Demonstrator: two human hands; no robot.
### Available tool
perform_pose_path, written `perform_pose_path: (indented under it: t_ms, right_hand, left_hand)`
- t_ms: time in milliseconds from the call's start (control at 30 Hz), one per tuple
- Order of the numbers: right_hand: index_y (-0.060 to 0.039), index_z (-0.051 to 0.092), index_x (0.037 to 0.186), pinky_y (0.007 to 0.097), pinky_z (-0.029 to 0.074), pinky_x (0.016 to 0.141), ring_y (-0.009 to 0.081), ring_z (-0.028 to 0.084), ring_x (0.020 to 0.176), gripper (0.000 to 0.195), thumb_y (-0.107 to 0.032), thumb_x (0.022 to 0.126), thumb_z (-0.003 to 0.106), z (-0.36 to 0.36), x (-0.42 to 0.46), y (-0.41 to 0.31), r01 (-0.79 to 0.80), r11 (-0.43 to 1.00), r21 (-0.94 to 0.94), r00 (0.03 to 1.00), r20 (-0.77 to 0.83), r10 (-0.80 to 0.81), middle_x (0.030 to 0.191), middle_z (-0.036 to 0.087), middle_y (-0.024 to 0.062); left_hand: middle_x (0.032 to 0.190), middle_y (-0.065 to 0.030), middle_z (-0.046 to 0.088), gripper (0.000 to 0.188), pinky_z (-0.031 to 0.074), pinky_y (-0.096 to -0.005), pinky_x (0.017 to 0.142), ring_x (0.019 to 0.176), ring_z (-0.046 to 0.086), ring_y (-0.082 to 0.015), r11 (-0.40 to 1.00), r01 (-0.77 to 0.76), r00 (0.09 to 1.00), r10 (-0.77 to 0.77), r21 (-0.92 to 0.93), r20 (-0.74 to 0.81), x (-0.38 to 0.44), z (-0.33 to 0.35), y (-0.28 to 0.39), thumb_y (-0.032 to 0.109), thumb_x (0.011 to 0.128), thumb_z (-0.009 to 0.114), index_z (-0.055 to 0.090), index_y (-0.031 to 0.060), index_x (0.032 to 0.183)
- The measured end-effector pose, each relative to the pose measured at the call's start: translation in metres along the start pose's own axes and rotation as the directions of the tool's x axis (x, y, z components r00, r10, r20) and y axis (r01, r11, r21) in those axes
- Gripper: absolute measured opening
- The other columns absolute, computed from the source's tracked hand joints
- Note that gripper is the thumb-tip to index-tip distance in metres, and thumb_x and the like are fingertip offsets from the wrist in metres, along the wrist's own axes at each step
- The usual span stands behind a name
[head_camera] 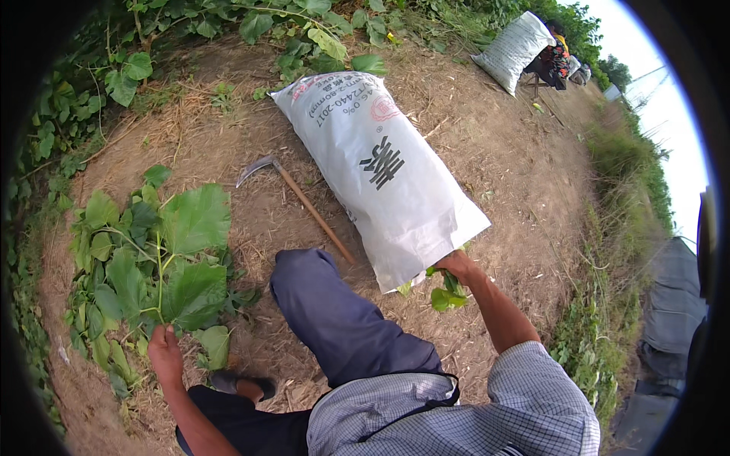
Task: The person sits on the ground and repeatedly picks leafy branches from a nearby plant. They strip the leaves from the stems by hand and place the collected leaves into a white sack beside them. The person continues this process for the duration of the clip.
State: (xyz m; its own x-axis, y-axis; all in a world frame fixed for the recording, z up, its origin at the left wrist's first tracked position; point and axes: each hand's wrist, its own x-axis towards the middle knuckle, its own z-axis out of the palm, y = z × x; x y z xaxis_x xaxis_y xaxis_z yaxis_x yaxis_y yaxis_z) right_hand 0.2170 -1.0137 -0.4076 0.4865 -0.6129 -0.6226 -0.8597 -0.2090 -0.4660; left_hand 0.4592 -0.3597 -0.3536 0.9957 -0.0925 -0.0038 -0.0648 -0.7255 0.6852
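My left hand [166,349] pinches the base of a green leafy stem [160,271] with broad leaves. Behind and under that stem lies a heap of cut leafy branches [94,302] on the ground. A filled white woven sack [370,154] with printed writing lies in front of me, its mouth towards me. At the mouth's right corner, my right hand [458,267] grips a bunch of green leaves [447,295]; its fingertips are partly hidden by the sack edge and the leaves. Between heap and sack lies a sickle [311,208] with a curved blade and wooden handle.
Leafy plants [251,25] border the dry, straw-strewn soil [502,188] at the far side and left. At the far right, a person [556,60] is beside another white sack [516,48]. Weeds [599,319] and dark sheeting [673,296] run along the right. My bent knee [311,279] is close to the sickle handle.
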Motion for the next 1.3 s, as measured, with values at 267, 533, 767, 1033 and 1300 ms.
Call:
perform_pose_path:
  t_ms: [267, 533, 767, 1033, 1300]
  right_hand:
    - [0.0050, 0.061, 0.090, 0.0332, 0.045, 0.048, 0.0197, 0.055, 0.055, 0.024, -0.013, 0.076, 0.068, -0.021, 0.054, -0.070, 0.218, 0.952, -0.217, 0.950, -0.175, -0.258, 0.074, 0.061, 0.0113]
    - [0.0044, 0.056, 0.105, 0.0309, 0.048, 0.046, 0.0201, 0.058, 0.056, 0.028, -0.012, 0.083, 0.060, -0.010, 0.040, -0.037, 0.268, 0.941, -0.207, 0.959, -0.039, -0.281, 0.082, 0.063, 0.0118]
    - [0.0068, 0.057, 0.111, 0.0319, 0.052, 0.046, 0.0216, 0.064, 0.060, 0.033, -0.017, 0.089, 0.054, 0.019, 0.005, 0.000, 0.194, 0.976, 0.103, 0.948, 0.237, -0.213, 0.085, 0.064, 0.0147]
    - [0.0019, 0.065, 0.109, 0.0298, 0.056, 0.056, 0.0217, 0.069, 0.067, 0.029, -0.019, 0.091, 0.056, 0.069, -0.065, 0.045, 0.186, 0.940, -0.287, 0.795, 0.606, 0.027, 0.104, 0.067, 0.0147]
    - [0.0003, 0.068, 0.098, 0.0374, 0.052, 0.078, 0.0350, 0.066, 0.087, 0.023, -0.018, 0.086, 0.060, 0.066, -0.110, -0.067, 0.733, 0.524, -0.433, 0.672, 0.576, -0.465, 0.094, 0.067, 0.0216]
  left_hand:
    - [0.062, -0.0121, 0.051, 0.018, 0.039, -0.0350, 0.055, 0.056, 0.047, -0.0202, 0.994, 0.087, 0.995, -0.090, 0.061, 0.041, -0.006, 0.001, -0.002, 0.011, 0.095, 0.052, 0.054, -0.0023, 0.082]
    - [0.065, -0.0140, 0.053, 0.015, 0.041, -0.0365, 0.057, 0.057, 0.048, -0.0235, 0.999, 0.047, 0.999, -0.047, 0.017, 0.018, -0.001, 0.008, 0.000, 0.012, 0.093, 0.054, 0.059, -0.0019, 0.088]
    - [0.073, -0.0215, 0.058, 0.014, 0.044, -0.0397, 0.061, 0.065, 0.056, -0.0363, 1.000, -0.006, 0.999, 0.007, 0.023, -0.046, -0.006, 0.006, 0.015, 0.013, 0.090, 0.059, 0.058, -0.0016, 0.090]
    - [0.069, -0.0149, 0.056, 0.013, 0.044, -0.0364, 0.058, 0.060, 0.052, -0.0265, 1.000, 0.007, 0.993, -0.004, 0.025, -0.118, -0.005, -0.002, 0.032, 0.015, 0.089, 0.062, 0.061, 0.0015, 0.091]
    - [0.088, -0.0156, 0.064, 0.016, 0.048, -0.0434, 0.065, 0.079, 0.061, -0.0387, 0.998, -0.048, 0.969, 0.059, 0.050, -0.241, -0.006, -0.009, 0.039, 0.020, 0.086, 0.065, 0.065, 0.0062, 0.093]
